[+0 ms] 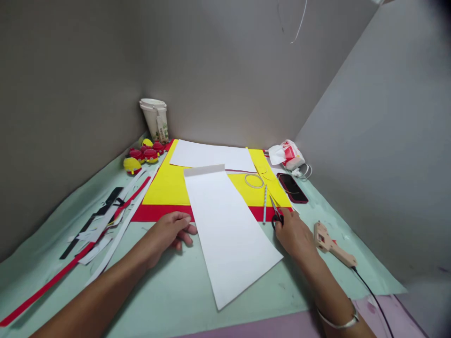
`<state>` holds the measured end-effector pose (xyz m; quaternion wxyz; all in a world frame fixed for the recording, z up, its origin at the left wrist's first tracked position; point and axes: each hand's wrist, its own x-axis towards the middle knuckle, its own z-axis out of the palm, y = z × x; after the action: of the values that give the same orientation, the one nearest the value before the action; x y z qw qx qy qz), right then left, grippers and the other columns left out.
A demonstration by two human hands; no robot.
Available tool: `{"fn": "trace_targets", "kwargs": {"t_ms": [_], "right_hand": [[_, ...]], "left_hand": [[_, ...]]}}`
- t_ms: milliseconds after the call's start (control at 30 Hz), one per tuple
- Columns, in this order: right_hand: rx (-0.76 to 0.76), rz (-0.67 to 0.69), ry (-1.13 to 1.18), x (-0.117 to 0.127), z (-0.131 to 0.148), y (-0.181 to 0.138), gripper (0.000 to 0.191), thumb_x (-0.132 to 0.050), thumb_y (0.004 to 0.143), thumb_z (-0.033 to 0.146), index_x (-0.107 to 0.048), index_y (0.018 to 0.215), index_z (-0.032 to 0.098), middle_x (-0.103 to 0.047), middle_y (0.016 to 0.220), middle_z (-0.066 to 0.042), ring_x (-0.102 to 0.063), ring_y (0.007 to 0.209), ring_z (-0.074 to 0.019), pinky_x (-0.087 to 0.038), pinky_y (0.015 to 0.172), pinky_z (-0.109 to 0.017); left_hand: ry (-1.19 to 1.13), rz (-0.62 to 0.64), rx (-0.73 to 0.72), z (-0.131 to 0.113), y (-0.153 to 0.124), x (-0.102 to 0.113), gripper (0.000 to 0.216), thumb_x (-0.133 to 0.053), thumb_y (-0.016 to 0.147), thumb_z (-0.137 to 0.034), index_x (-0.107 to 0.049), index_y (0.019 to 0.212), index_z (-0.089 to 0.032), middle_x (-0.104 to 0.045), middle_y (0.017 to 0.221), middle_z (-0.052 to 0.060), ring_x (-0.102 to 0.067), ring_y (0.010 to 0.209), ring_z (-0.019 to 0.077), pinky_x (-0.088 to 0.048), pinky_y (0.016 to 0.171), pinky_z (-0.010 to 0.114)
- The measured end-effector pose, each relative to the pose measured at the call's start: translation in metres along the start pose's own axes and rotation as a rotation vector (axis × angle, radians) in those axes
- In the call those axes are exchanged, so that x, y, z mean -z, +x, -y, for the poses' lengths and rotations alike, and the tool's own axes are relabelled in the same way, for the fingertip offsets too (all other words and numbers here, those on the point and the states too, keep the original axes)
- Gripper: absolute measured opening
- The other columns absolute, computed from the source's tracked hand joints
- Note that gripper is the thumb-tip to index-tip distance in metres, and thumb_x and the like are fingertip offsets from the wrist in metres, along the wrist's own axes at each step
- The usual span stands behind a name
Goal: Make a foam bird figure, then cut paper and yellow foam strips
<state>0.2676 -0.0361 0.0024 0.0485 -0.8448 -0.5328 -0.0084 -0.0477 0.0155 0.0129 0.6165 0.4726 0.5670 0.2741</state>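
In the head view, your right hand (294, 234) seems to be taking up the scissors (278, 217) beside the white sheet (229, 234), calling for secure fingers at the handles; whether they're pinching, I cannot tell. Your left hand's (167, 233) fingers are curling loosely. The green-covered surface (169, 295) is carrying a yellow sheet (165, 188) and glue gun (331, 246), grey walls (225, 70) enclosing it.

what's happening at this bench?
A person is working with paper. The right hand is at the handles of the scissors; how firm its grip is, I can't tell. The left hand sits loosely curled by the left edge of a white sheet, which partly overlaps a yellow sheet. A glue gun lies right of the right hand.
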Motion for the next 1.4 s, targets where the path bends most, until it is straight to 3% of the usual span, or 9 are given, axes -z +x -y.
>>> {"fn": "trace_targets", "kwargs": {"t_ms": [367,433,567,667,767,900,1067,1200,1400], "right_hand": [[-0.07,0.142,0.081,0.029,-0.025,0.008,0.039,-0.052,0.086,0.028,-0.056,0.123,0.016,-0.071,0.097,-0.014,-0.067,0.089,-0.0308,-0.044,0.07,-0.036],[-0.068,0.15,0.27,0.035,-0.03,0.003,0.041,-0.051,0.088,0.032,-0.052,0.127,0.02,-0.07,0.092,-0.008,-0.067,0.08,-0.0243,-0.045,0.068,-0.032],[0.028,0.298,1.012,0.037,-0.02,-0.034,0.045,-0.055,0.09,0.039,-0.051,0.13,0.019,-0.064,0.08,-0.002,-0.061,0.072,-0.0181,-0.044,0.064,-0.028],[0.008,0.569,1.323,0.03,-0.008,-0.072,0.054,-0.06,0.089,0.05,-0.052,0.133,0.02,-0.066,0.088,-0.005,-0.059,0.072,-0.0162,-0.041,0.058,-0.025],[-0.04,0.669,1.471,0.017,-0.004,-0.097,0.061,-0.063,0.085,0.057,-0.054,0.132,0.019,-0.065,0.088,-0.006,-0.06,0.068,-0.0163,-0.041,0.053,-0.025],[-0.102,0.639,1.477,0.003,-0.007,-0.107,0.065,-0.071,0.078,0.058,-0.057,0.128,0.018,-0.066,0.084,-0.006,-0.063,0.067,-0.0184,-0.044,0.053,-0.027],[-0.096,0.565,1.504,0.0,-0.001,-0.107,0.06,-0.071,0.079,0.057,-0.058,0.126,0.021,-0.068,0.09,-0.006,-0.064,0.077,-0.0192,-0.051,0.072,-0.033],[-0.056,0.516,1.467,-0.001,0.006,-0.11,0.058,-0.069,0.08,0.057,-0.057,0.126,0.022,-0.069,0.093,-0.007,-0.065,0.084,-0.0211,-0.048,0.083,-0.036],[-0.019,0.483,1.455,-0.006,0.008,-0.113,0.059,-0.067,0.08,0.059,-0.057,0.126,0.022,-0.07,0.091,-0.008,-0.066,0.079,-0.0223,-0.049,0.076,-0.036]], "left_hand": [[0.084,0.037,-0.024,0.002,0.0,-0.006,0.022,-0.053,0.082,-0.034,-0.056,0.088,-0.013,-0.068,0.081,0.007,-0.059,0.053,0.0114,-0.035,0.041,0.021],[0.088,0.043,-0.028,0.003,0.0,-0.006,0.022,-0.051,0.084,-0.034,-0.056,0.089,-0.013,-0.068,0.081,0.006,-0.06,0.053,0.0116,-0.036,0.041,0.021],[0.102,0.048,-0.044,0.005,0.002,-0.006,0.021,-0.051,0.085,-0.033,-0.057,0.087,-0.013,-0.068,0.081,0.006,-0.06,0.053,0.0114,-0.036,0.04,0.021],[0.096,0.042,-0.05,0.006,0.002,-0.006,0.02,-0.052,0.084,-0.032,-0.057,0.088,-0.013,-0.068,0.083,0.007,-0.06,0.053,0.0115,-0.036,0.04,0.021],[0.055,0.041,-0.026,0.005,0.0,-0.005,0.019,-0.055,0.083,-0.03,-0.058,0.092,-0.014,-0.069,0.087,0.007,-0.063,0.059,0.0134,-0.04,0.044,0.022],[-0.091,0.091,0.004,0.002,-0.005,-0.004,0.024,-0.059,0.082,-0.03,-0.06,0.1,-0.014,-0.071,0.098,0.01,-0.069,0.082,0.0183,-0.054,0.067,0.028],[-0.228,0.168,-0.021,0.003,-0.008,-0.006,0.027,-0.065,0.08,-0.029,-0.062,0.103,-0.014,-0.072,0.105,0.011,-0.068,0.096,0.0202,-0.052,0.088,0.033],[-0.244,0.26,0.024,0.006,-0.009,-0.011,0.025,-0.066,0.081,-0.031,-0.064,0.099,-0.014,-0.074,0.101,0.01,-0.068,0.091,0.0189,-0.052,0.088,0.033],[-0.153,0.309,0.11,0.006,-0.013,-0.017,0.025,-0.065,0.081,-0.038,-0.063,0.091,-0.016,-0.075,0.093,0.009,-0.069,0.082,0.0181,-0.053,0.078,0.031]]}}
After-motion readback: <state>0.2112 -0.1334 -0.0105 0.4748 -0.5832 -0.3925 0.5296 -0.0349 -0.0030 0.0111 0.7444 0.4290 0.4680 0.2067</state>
